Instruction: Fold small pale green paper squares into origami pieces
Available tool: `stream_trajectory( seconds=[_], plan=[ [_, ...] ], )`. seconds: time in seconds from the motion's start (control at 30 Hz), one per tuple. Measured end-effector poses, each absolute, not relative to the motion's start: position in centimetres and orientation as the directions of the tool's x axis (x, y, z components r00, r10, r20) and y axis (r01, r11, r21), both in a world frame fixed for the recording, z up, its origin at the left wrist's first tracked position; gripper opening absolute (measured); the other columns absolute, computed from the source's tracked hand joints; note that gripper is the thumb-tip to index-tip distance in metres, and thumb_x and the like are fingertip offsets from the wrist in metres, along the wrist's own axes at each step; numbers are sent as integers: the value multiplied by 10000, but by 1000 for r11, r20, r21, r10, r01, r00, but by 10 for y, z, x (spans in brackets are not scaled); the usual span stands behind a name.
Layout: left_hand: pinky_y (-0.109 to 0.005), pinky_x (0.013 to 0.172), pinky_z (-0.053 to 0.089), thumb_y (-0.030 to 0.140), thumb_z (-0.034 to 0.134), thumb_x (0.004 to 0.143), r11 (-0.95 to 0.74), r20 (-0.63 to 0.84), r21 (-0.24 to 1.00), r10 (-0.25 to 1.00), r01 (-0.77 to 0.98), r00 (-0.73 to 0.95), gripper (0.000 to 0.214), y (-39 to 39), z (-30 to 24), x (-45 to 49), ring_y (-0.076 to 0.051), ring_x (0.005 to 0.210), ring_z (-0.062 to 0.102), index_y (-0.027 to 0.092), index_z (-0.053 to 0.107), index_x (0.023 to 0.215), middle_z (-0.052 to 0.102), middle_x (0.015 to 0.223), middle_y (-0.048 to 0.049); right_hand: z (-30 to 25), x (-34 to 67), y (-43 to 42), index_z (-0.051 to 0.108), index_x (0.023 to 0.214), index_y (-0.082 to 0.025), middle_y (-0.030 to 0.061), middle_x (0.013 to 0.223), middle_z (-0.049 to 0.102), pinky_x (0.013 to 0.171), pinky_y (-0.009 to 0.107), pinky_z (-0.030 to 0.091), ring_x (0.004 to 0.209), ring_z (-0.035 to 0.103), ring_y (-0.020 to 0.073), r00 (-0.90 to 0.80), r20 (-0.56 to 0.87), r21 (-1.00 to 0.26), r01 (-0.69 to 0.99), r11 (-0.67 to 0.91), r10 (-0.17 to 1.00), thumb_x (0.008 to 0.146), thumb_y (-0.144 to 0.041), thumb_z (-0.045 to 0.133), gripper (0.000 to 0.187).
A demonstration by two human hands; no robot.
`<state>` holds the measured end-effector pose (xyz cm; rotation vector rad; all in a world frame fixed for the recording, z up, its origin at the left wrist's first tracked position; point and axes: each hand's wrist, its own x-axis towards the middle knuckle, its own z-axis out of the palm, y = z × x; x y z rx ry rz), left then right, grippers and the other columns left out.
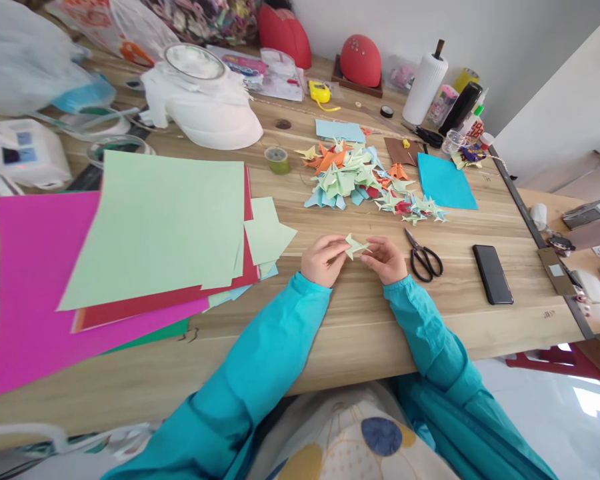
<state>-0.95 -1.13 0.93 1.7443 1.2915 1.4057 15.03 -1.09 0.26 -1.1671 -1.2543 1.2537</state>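
A small pale green folded paper star [354, 247] with pointed tips is held up above the wooden table. My left hand [325, 259] pinches its left side between thumb and fingers. At the right tip, my right hand [386, 259] has its fingers closed around the point. Just beyond my hands lies a pile of folded paper pieces [347, 175] in green, orange, blue and red. Smaller paper stars [413, 205] spread from the pile's right side. Black-handled scissors [424, 257] rest to the right of my right hand.
Large coloured paper sheets [165, 220] are stacked at left, with smaller green squares [267, 233] beside them. A black phone [493, 274] lies at right. Farther back are a tape roll [277, 160], blue paper [446, 180], a yellow tape measure [320, 92] and a white visor [215, 113].
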Motion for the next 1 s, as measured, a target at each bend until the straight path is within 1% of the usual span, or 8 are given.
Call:
stream_trajectory(
  seconds=[0.13,0.3,0.4,0.53,0.67,0.77,0.87,1.0],
  plan=[
    [-298,732,492,233,549,744,-446,463,826,886,345,38,147,-12,7,-7,-138,720,599,214,694,739,622,989,-69,7,147,-13,546,747,-186,-2,687,600,591,264,467,620,569,122,-53,-13,-1000,-23,-14,999,529,-380,734,347],
    [-292,682,492,224,559,744,-512,515,798,853,318,81,137,-13,6,-5,-134,721,579,208,695,753,599,1014,-85,9,149,-12,566,714,-187,-1,703,615,662,285,471,683,584,137,-34,2,-1000,-30,1,999,501,-353,753,328],
    [-292,673,494,226,576,735,-496,497,823,865,278,71,123,-13,6,-6,-129,715,568,214,697,752,591,1025,-82,8,150,-12,584,696,-181,1,688,618,622,268,462,661,578,133,-51,-23,-1000,5,-23,998,498,-366,754,319],
    [-313,717,503,260,646,679,-389,384,912,921,132,65,107,-11,5,-7,-144,767,587,206,704,751,554,1098,-83,7,151,-12,599,682,-177,-2,650,611,573,257,450,586,552,114,-47,12,-1000,-2,12,999,538,-361,740,273],
    [-336,807,495,329,724,578,-149,152,988,981,-34,123,284,-8,5,-9,-227,994,556,182,703,821,562,1123,-89,5,152,-12,610,678,-178,-1,662,609,570,255,449,580,547,110,-21,88,-996,17,89,996,583,-332,723,213],
    [-344,853,473,352,746,533,-18,34,995,984,-94,177,383,-6,6,-10,-242,1008,551,163,698,863,622,1058,-86,4,153,-11,609,677,-180,0,670,607,563,253,448,584,551,112,-22,130,-991,35,131,991,602,-334,712,199],
    [-352,861,464,358,753,512,35,-9,993,974,-113,227,399,-6,7,-10,-235,933,589,156,703,851,670,956,-78,2,154,-11,611,678,-181,3,680,608,554,251,444,584,553,114,-36,144,-987,66,147,989,606,-338,710,199],
    [-336,834,473,377,737,527,-32,52,995,973,-96,223,349,-6,7,-8,-232,921,593,157,712,798,665,959,-83,0,155,-10,604,692,-183,5,676,602,569,260,453,590,555,119,-58,126,-988,84,130,990,592,-368,715,238]
  ],
)
